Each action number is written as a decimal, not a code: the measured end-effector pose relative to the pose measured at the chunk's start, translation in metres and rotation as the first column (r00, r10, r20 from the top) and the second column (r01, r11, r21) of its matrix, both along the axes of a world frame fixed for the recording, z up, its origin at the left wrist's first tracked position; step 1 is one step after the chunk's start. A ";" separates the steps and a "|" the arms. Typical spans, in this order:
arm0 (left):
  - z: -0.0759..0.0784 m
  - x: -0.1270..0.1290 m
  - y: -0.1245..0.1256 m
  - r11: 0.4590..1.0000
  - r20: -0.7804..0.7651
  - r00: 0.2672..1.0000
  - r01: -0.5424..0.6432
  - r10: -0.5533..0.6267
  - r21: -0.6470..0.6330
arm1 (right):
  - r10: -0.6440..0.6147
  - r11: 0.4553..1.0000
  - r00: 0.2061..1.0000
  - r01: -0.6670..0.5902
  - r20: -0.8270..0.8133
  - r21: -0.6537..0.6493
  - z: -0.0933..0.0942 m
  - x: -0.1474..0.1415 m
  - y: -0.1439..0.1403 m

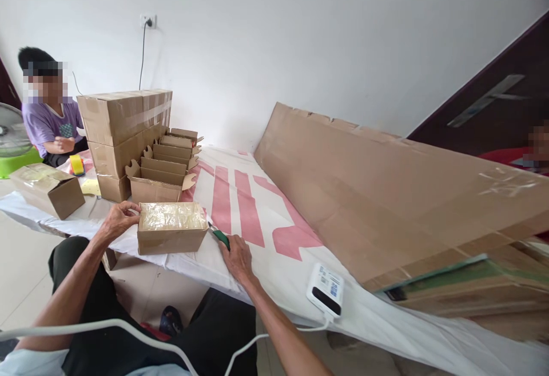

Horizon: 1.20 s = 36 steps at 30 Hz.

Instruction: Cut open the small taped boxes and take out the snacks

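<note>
A pale wall [343, 50] filled the background, with a dark door showing at its far right. Below it stretched a long table under a white cover [283, 284] printed with pink bands. A broad cardboard panel [364, 182] slanted along the right side of the table. To the left rose a stack of taped cartons [120, 130], three tiers high, and past it sat another person [55, 122] in a purple shirt, one bare forearm bent in front of the body. Several open cartons [156, 190] stood in a row just to the right of the stack, their end flaps spread outward. A closed carton [49, 187] sat at the left of the table. The taped carton [172, 239], its top covered with shiny clear tape, lay at the near edge, between the wearer's hands. The left hand [118, 219] touched its left end with bent fingers; whether it gripped or only steadied the cardboard could not be told. The right hand [237, 257] was closed around a green-handled cutter [222, 239], whose tip pointed at the carton's right end. Nearer the edge, right of that hand, lay a white device [326, 287] with a cable attached. A small yellow tape roll [77, 164] rested behind the closed carton.
</note>
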<state>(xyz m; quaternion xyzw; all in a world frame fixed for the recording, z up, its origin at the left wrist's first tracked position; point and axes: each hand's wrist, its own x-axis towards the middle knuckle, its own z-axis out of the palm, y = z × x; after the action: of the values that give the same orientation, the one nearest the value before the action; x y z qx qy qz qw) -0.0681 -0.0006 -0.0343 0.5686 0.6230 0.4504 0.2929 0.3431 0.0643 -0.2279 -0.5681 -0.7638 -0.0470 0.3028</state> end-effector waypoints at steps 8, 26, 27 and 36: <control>-0.004 0.002 0.003 0.996 -0.060 0.998 -0.022 0.027 0.083 | 0.012 1.000 1.000 -0.013 -0.013 -0.019 0.001 0.001 0.001; 0.002 0.000 0.006 0.964 -0.160 0.952 0.265 -0.260 0.010 | -0.008 0.999 1.000 0.007 -0.018 -0.038 0.002 -0.001 0.002; 0.002 0.002 0.006 0.960 -0.150 0.949 0.281 -0.276 0.014 | -0.005 0.999 1.000 0.003 -0.027 -0.044 0.003 -0.001 0.002; -0.007 0.011 -0.005 0.959 0.017 0.959 0.284 -0.284 0.016 | -0.022 0.981 0.907 -0.061 -0.419 -0.184 0.032 -0.014 -0.008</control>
<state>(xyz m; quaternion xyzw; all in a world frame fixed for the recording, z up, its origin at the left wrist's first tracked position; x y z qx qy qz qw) -0.0574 -0.0053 -0.0412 0.6495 0.5292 0.4133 0.3568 0.3286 0.0558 -0.1960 -0.5838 -0.6875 0.1534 0.4038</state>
